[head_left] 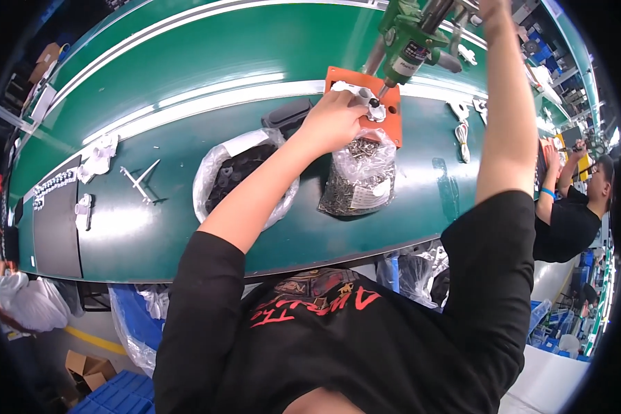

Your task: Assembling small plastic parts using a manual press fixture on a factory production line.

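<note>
My left hand (334,119) is closed on a small white plastic part (377,115), pressing it onto the orange base plate (393,131) of a bench press. A round black piece (374,103) sits on the white part, right under the tip of the green press head (403,55). My right arm reaches up along the right of the press. Only a bit of my right hand (493,10) shows at the top edge, near the press's lever; its fingers are cut off from view.
In front of the plate lies a clear bag of small metal screws (359,183). Left of it stands a lined tub of black pieces (238,176). White parts (98,155), a white stick frame (142,181) and a coiled white cable (461,141) lie on the green bench. A co-worker (573,207) sits at right.
</note>
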{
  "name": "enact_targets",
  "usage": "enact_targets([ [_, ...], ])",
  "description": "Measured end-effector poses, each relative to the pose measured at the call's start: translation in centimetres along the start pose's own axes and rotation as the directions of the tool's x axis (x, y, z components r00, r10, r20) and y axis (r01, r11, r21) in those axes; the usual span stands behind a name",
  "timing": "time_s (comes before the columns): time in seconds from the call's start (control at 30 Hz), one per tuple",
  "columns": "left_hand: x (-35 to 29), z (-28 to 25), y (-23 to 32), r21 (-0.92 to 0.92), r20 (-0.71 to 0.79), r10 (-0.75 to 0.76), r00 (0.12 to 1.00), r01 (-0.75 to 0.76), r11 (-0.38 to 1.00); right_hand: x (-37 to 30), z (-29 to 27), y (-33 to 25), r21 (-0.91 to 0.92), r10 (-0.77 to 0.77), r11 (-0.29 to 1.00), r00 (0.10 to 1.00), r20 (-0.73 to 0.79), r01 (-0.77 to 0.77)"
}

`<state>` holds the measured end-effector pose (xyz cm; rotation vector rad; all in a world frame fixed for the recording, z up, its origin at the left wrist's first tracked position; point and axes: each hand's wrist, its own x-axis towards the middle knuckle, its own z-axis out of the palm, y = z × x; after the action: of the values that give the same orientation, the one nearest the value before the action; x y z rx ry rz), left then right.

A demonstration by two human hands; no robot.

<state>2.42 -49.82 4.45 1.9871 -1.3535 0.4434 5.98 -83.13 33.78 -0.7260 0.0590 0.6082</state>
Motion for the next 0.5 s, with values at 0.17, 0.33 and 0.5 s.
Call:
enact_targets([
  [0.17,0.7,0.4,1.0,0.043,-0.003,0.064,0.998,-0.064,0.997,-5.9,6.1,11.0,-0.774,0.007,0.543,0.920,0.393,0.326],
  [0.33,-0.2,-1.4,0.6,0.088,0.071,-0.001,0.997,-0.005,0.996,-2.0,4.6,28.8,-0.421,-0.246,-0.873,0.968,-0.051,-0.244],
  [0.5,2.0,-1.8,0.6,-0.092,0.222,-0.232,0.947,0.257,0.962,-3.2,5.9,26.2,-0.909,-0.261,-0.400,0.965,-0.009,-0.117],
])
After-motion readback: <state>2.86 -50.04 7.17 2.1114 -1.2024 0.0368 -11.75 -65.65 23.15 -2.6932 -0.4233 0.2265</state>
